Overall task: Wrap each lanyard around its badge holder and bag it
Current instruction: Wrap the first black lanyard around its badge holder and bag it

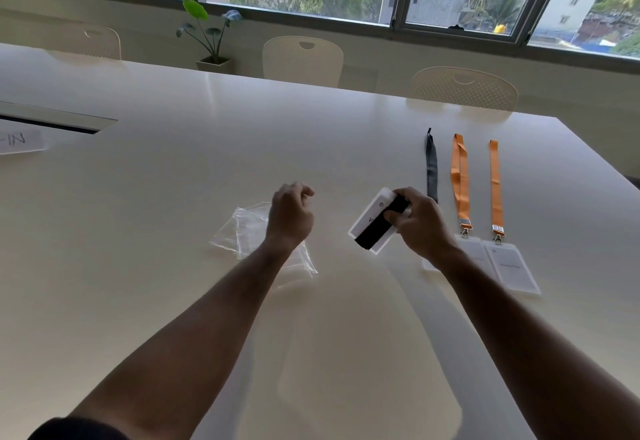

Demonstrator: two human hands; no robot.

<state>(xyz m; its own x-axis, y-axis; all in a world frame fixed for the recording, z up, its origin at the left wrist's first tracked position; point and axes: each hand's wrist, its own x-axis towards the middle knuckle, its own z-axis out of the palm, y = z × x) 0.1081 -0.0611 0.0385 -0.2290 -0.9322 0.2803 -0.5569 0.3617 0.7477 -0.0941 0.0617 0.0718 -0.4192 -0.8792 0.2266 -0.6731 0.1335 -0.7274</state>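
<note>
Badge holder [363, 224], light, stiff and slick with its black lanyard [378, 228] wound round, sits above the surface [173, 179] in the right hand [420, 223], grip clamped over the wraps where they'd likely slip loose, left hand [291, 212] curled empty above the floppy clear bags [242, 231].

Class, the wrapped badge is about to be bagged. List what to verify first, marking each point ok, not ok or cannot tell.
1. The black lanyard is wound around the badge holder: ok.
2. The right hand grips the wrapped holder: ok.
3. The lanyard's loose end is secured: cannot tell, the fingers hide it.
4. The clear bags lie within reach, beneath the left hand: ok.
5. One bag is picked up and opened: not ok, the left hand holds nothing.
6. The orange lanyards lie apart, out of the way: ok.
</note>
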